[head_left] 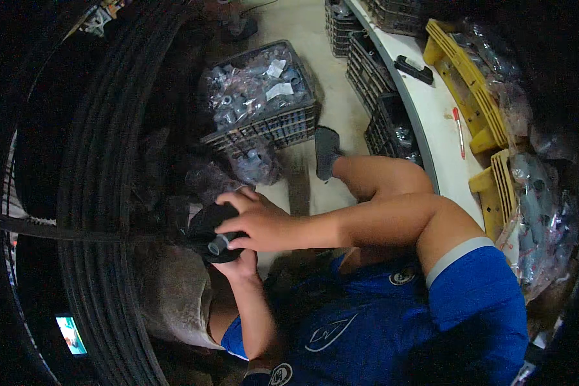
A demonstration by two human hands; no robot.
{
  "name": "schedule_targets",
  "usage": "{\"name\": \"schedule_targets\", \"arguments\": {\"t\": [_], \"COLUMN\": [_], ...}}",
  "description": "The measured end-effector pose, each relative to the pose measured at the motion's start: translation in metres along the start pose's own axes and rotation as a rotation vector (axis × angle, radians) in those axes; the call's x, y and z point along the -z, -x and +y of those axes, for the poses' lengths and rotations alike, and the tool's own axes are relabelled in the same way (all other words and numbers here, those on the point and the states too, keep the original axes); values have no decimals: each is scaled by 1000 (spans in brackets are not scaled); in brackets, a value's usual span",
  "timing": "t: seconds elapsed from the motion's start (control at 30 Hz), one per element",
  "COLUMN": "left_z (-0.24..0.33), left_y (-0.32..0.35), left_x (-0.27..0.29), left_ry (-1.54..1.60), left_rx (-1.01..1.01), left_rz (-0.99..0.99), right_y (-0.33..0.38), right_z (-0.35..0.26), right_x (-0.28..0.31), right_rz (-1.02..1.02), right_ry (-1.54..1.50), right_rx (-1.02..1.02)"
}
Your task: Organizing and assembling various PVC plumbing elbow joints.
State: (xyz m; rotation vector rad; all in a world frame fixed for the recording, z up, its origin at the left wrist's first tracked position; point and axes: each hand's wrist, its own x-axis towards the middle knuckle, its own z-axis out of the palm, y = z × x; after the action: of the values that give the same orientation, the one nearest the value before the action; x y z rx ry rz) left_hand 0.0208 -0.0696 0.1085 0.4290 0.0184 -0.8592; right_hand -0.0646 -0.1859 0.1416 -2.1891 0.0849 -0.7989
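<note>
Both my hands meet left of the middle, around a dark round thing (204, 222) whose kind I cannot make out. A short grey pipe fitting (220, 244) shows at its near side. My right hand (256, 222) reaches in from the right, its fingers bent over the dark thing and the lowest ones against the grey fitting. Below, my left hand (243, 266) supports the same dark thing from underneath. Its fingers are mostly hidden behind it. A clear bag of grey fittings (256, 164) lies just beyond my hands.
A black crate (270, 133) full of bagged grey fittings stands on the floor ahead. To the right, a white curved table (441, 132) carries a red pen (459, 132), a black handle-like piece (414, 69) and yellow bins (466, 87). Dark crates (370, 74) stand beside it. A lit screen (71, 334) glows at lower left.
</note>
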Motion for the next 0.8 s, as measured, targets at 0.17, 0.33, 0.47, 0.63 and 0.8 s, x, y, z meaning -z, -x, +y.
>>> {"name": "schedule_targets", "arguments": {"t": [0.17, 0.33, 0.47, 0.63, 0.8], "left_z": [-11, -10, 9, 24, 42], "left_y": [13, 8, 16, 27, 24], "left_x": [-24, 13, 47, 78, 86], "left_ry": [-520, -1052, -822, -1453, -1727], "left_rx": [32, -131, -177, -414, -500], "left_rz": [309, 451, 231, 99, 149], "right_y": [0, 4, 7, 3, -22], "right_z": [-4, -10, 1, 12, 60], "right_x": [10, -3, -14, -28, -56], "right_rz": [-91, -379, -497, -433, -676], "right_ry": [331, 129, 95, -166, -663], "right_rx": [112, 164, 194, -74, -459]}}
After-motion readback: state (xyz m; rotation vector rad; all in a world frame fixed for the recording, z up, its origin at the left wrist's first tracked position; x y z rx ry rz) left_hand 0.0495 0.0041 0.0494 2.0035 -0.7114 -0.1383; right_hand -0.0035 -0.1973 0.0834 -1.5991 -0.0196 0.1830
